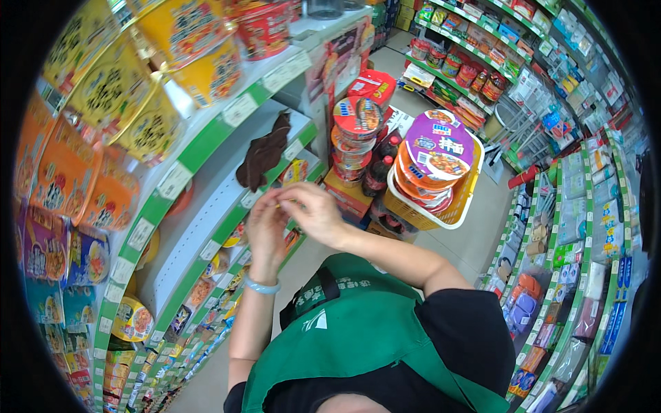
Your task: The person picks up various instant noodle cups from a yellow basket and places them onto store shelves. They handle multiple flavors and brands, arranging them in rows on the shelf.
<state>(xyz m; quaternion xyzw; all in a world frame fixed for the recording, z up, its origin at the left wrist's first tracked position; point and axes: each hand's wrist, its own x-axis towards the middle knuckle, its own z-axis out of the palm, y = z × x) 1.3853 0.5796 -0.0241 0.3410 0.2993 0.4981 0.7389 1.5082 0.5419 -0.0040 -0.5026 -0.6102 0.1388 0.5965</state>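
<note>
My left hand, with a pale bangle on its wrist, is raised in front of the shelf, fingers bent. Touching its fingertips is my right hand, its fingers pinched together. A tiny yellowish thing shows between the fingers of both hands; what it is cannot be told, nor which hand holds it. Just beyond the hands, a crumpled dark brown cloth lies on the white shelf board. A yellow plastic basket with stacked instant noodle bowls stands to the right.
Shelves with green price rails and noodle packs curve along the left. Stacked red noodle bowls, cola bottles and an orange carton stand ahead. Packed household-goods shelves line the right, across a tiled floor.
</note>
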